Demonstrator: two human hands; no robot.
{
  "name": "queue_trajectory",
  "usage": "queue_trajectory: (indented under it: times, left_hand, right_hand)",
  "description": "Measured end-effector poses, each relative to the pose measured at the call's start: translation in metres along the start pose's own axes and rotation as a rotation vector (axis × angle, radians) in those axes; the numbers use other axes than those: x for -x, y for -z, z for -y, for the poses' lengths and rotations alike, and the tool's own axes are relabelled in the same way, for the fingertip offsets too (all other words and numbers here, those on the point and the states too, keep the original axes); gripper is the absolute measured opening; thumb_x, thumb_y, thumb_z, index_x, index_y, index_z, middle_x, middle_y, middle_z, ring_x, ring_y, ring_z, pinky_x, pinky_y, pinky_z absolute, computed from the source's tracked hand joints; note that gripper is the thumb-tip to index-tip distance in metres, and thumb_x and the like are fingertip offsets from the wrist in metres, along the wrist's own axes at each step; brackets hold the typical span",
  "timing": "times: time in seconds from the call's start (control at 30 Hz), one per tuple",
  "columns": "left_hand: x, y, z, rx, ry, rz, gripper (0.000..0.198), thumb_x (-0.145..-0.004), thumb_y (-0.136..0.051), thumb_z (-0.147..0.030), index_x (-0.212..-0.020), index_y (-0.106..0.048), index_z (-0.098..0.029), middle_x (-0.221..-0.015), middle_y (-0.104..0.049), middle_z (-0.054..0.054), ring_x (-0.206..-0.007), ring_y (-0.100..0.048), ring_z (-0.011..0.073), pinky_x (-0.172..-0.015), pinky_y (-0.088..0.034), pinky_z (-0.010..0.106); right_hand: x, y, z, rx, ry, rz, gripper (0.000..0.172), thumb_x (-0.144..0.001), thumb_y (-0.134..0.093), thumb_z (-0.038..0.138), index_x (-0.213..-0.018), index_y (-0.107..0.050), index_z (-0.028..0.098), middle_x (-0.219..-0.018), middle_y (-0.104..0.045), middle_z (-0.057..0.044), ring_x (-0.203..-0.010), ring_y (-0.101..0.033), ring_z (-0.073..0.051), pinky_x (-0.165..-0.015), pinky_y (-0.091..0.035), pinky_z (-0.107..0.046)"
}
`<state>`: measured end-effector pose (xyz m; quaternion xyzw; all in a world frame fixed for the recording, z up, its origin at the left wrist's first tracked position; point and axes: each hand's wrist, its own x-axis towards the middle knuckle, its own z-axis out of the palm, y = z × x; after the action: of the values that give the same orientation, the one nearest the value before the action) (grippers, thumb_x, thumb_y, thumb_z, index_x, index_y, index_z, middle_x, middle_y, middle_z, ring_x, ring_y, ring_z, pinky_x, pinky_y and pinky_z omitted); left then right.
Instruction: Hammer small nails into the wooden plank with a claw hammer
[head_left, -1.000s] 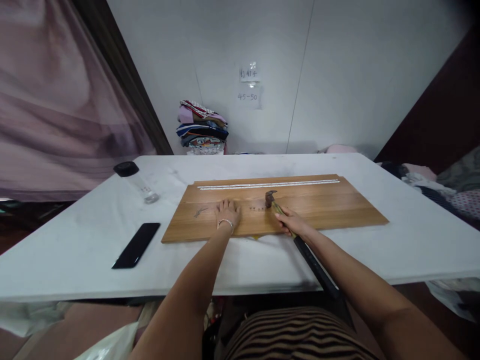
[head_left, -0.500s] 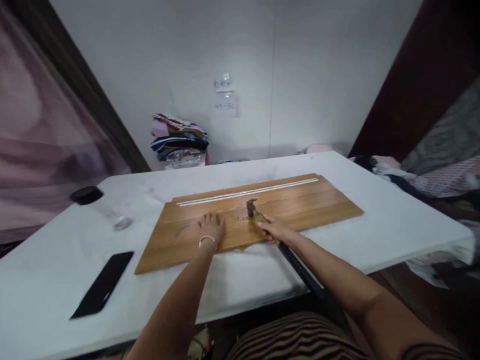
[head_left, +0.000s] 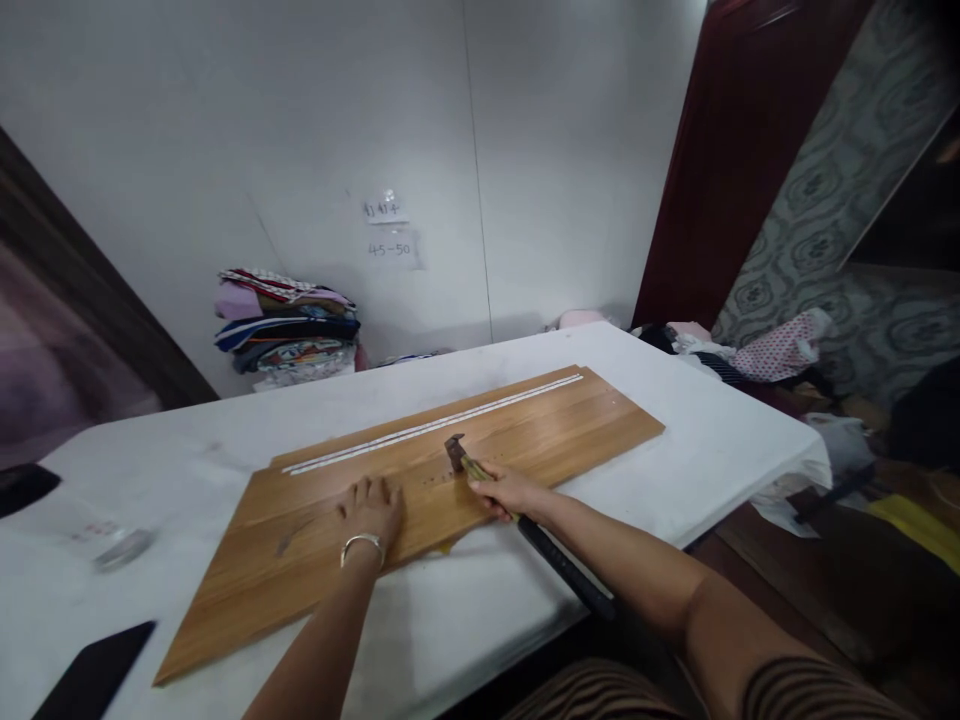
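My right hand (head_left: 504,490) is wrapped round the upper handle of a claw hammer (head_left: 454,453). The dark hammer head is at the board's middle, and the long black grip slants down toward me past the table's front edge. Flat on the wooden board (head_left: 540,420) rests my left hand (head_left: 373,512), fingers spread, a bracelet at the wrist. A row of small dark nails or marks, too small to tell, lies beside the hammer head. Two white strips (head_left: 435,425) run along the board's far side.
The board lies on a white table (head_left: 420,640). A black phone-like slab (head_left: 94,670) is at the left front, near a clear container (head_left: 124,548). Folded clothes (head_left: 289,325) are stacked against the wall, below paper notes (head_left: 390,248). More cloth (head_left: 780,350) is piled at the right.
The view has swung to the right, so the table and board sit further left in the picture. Both hands keep about the same places on the board, the hammer still in my right hand.
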<state>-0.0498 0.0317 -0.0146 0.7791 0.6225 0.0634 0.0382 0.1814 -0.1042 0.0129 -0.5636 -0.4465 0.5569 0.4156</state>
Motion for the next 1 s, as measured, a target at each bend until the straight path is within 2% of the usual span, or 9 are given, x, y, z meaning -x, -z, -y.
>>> queue_trajectory:
  times: [0.13, 0.27, 0.4, 0.47, 0.67, 0.8, 1.0]
  left_hand:
    - [-0.004, -0.004, 0.003, -0.016, -0.003, -0.001, 0.052, -0.101, -0.03, -0.042, -0.135, -0.065, -0.022, -0.157, -0.055, 0.015, -0.149, -0.042, 0.032, -0.118, -0.035, 0.054]
    - [-0.01, -0.008, 0.006, -0.038, 0.006, 0.012, 0.049, -0.101, -0.031, -0.044, -0.131, -0.065, -0.025, -0.16, -0.053, 0.009, -0.149, -0.042, 0.032, -0.118, -0.037, 0.052]
    - [-0.006, -0.002, 0.001, -0.004, -0.026, 0.014, 0.051, -0.102, -0.031, -0.042, -0.128, -0.066, -0.017, -0.151, -0.058, 0.018, -0.145, -0.046, 0.0332, -0.116, -0.038, 0.054]
    - [0.001, 0.002, -0.004, 0.011, -0.032, 0.008, 0.049, -0.101, -0.032, -0.039, -0.128, -0.067, -0.018, -0.146, -0.061, 0.018, -0.142, -0.048, 0.0331, -0.114, -0.04, 0.054]
    - [0.011, 0.005, -0.014, 0.03, 0.017, 0.016, 0.05, -0.101, -0.036, -0.038, -0.135, -0.066, -0.018, -0.154, -0.057, 0.017, -0.146, -0.044, 0.0323, -0.119, -0.034, 0.054]
    - [0.012, 0.001, -0.015, 0.057, 0.046, 0.039, 0.055, -0.102, -0.035, -0.04, -0.146, -0.059, -0.016, -0.165, -0.046, 0.015, -0.153, -0.036, 0.0317, -0.125, -0.028, 0.054]
    - [0.011, -0.004, -0.013, 0.078, 0.039, 0.029, 0.057, -0.102, -0.035, -0.042, -0.149, -0.056, -0.018, -0.167, -0.043, 0.014, -0.156, -0.033, 0.0305, -0.128, -0.023, 0.053]
  right_hand:
    - [0.003, 0.0, 0.003, -0.033, -0.045, -0.006, 0.057, -0.09, -0.07, 0.052, -0.14, -0.055, 0.029, -0.066, -0.049, 0.007, -0.046, -0.038, -0.008, -0.044, -0.034, -0.022]
    - [0.002, -0.002, 0.008, -0.017, -0.04, -0.038, 0.046, -0.092, -0.07, 0.049, -0.131, -0.059, 0.027, -0.066, -0.05, 0.007, -0.046, -0.039, -0.008, -0.044, -0.034, -0.021]
    - [0.007, -0.003, 0.012, -0.017, -0.081, -0.041, 0.052, -0.091, -0.07, 0.048, -0.138, -0.056, 0.027, -0.064, -0.051, 0.008, -0.046, -0.041, -0.009, -0.046, -0.034, -0.021]
    - [0.013, -0.003, 0.013, -0.019, -0.099, -0.054, 0.056, -0.091, -0.071, 0.046, -0.141, -0.054, 0.026, -0.062, -0.05, 0.009, -0.045, -0.041, -0.008, -0.046, -0.034, -0.021]
    - [0.02, 0.001, 0.02, -0.03, -0.114, -0.084, 0.052, -0.087, -0.072, 0.046, -0.133, -0.057, 0.027, -0.059, -0.047, 0.012, -0.04, -0.039, -0.006, -0.041, -0.028, -0.017]
    - [0.022, 0.003, 0.02, -0.001, -0.135, -0.086, 0.043, -0.085, -0.071, 0.046, -0.12, -0.058, 0.024, -0.059, -0.048, 0.012, -0.038, -0.037, -0.005, -0.038, -0.026, -0.018]
    - [0.026, 0.008, 0.017, 0.02, -0.113, -0.082, 0.049, -0.078, -0.072, 0.053, -0.115, -0.057, 0.024, -0.062, -0.049, 0.011, -0.04, -0.039, -0.005, -0.039, -0.027, -0.018]
